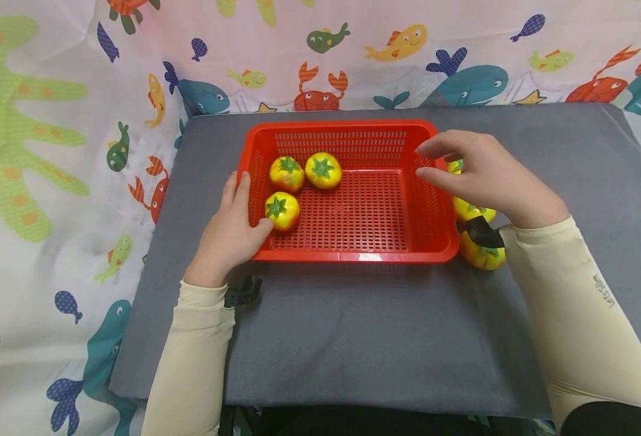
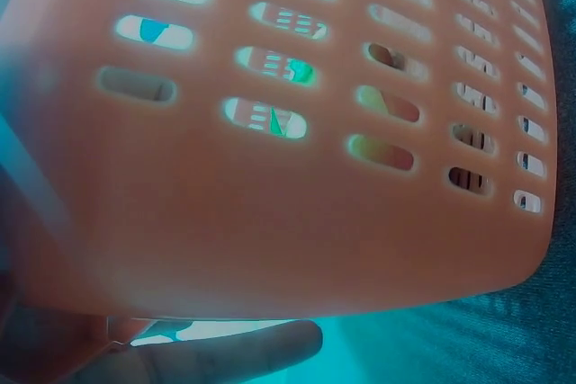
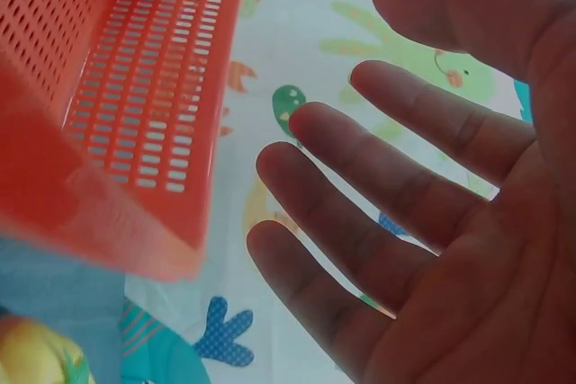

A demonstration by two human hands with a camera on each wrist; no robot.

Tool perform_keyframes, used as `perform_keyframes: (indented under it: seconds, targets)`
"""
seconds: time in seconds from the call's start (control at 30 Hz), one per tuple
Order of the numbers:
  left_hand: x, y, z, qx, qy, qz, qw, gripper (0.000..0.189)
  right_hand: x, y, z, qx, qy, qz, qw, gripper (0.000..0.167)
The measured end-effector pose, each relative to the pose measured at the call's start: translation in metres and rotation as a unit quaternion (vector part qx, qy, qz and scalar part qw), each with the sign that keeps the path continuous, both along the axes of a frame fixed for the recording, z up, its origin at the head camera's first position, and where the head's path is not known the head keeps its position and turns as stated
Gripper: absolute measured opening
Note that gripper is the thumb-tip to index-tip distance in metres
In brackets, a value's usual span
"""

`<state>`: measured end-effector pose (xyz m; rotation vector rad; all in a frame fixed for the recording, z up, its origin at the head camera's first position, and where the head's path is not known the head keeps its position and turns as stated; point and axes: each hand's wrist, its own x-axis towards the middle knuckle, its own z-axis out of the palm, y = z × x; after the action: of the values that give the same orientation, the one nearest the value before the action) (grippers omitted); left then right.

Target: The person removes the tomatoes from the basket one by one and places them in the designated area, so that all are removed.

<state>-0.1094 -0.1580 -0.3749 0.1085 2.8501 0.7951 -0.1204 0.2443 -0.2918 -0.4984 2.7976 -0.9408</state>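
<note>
A red plastic basket [image 1: 342, 255] with slotted walls holds three yellow-and-red tomatoes, one nearest the front [image 1: 282, 211] and two behind it [image 1: 287, 174], [image 1: 322, 170]. At its left end my left hand [image 1: 227, 233] grips the rim, thumb over the inside edge and fingers along the outer wall. The left wrist view is filled by that basket wall [image 2: 225, 213], with one finger [image 2: 243, 352] below. My right hand [image 1: 483, 175] hovers over the right end, holding nothing; the right wrist view shows its fingers [image 3: 378, 168] spread apart. Under it, more tomatoes [image 1: 482, 251] lie beside the basket, partly hidden.
The basket stands on a table with a grey cloth [image 1: 364, 339]. A curtain [image 1: 276, 54] printed with sea animals hangs behind the table and along its left side. A dark strap [image 1: 244, 292] is on the left wrist and another [image 1: 483, 233] on the right.
</note>
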Motion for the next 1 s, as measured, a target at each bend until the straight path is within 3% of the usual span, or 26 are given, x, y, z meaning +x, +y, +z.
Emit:
perform_keyframes:
  seconds: [0.23, 0.73, 1.0]
  targets:
    - [0.001, 0.001, 0.0, 0.005, 0.001, -0.001, 1.0, 0.096, -0.012, -0.02, 0.001, 0.005, -0.035, -0.003, 0.9994, 0.045]
    - [0.0, 0.0, -0.001, 0.002, 0.003, 0.004, 1.0, 0.094, -0.039, -0.053, -0.013, 0.054, -0.023, 0.048, 0.9971, 0.043]
    - [-0.001, 0.0, -0.001, 0.005, 0.002, 0.008, 1.0, 0.095, -0.05, -0.068, -0.016, 0.069, -0.049, 0.054, 0.9949, 0.048]
